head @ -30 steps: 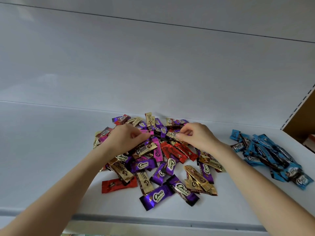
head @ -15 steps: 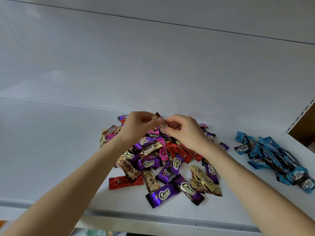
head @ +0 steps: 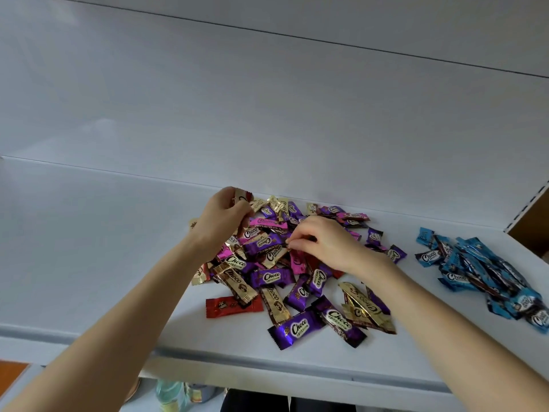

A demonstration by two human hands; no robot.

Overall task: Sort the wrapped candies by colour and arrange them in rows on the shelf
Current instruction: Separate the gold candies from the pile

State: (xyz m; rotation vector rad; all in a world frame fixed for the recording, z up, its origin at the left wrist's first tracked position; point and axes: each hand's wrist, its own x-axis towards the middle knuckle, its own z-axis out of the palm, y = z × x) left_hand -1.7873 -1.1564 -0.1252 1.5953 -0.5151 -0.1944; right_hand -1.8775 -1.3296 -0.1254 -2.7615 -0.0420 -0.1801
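Hands joined 0.5 s earlier had parted: left hand (head: pixel 221 223) clutched a gold candy (head: pixel 240 194) at the back of the mixed pile (head: pixel 273 276), right hand (head: pixel 325 242) pinched a small candy (head: pixel 288 244) mid-pile, so only 1 colour, the blue heap (head: pixel 481 266), lay sorted on the shelf (head: pixel 104 248).

At frame centre, the left hand (head: pixel 221 224) grips a pale-wrapped candy (head: pixel 241 194) above the mixed pile (head: pixel 297 281); the right hand (head: pixel 323 242) pinches a gold wrapper end (head: pixel 287 244). Blue candies (head: pixel 475 272) lie heaped at right on the white shelf (head: pixel 89 248).
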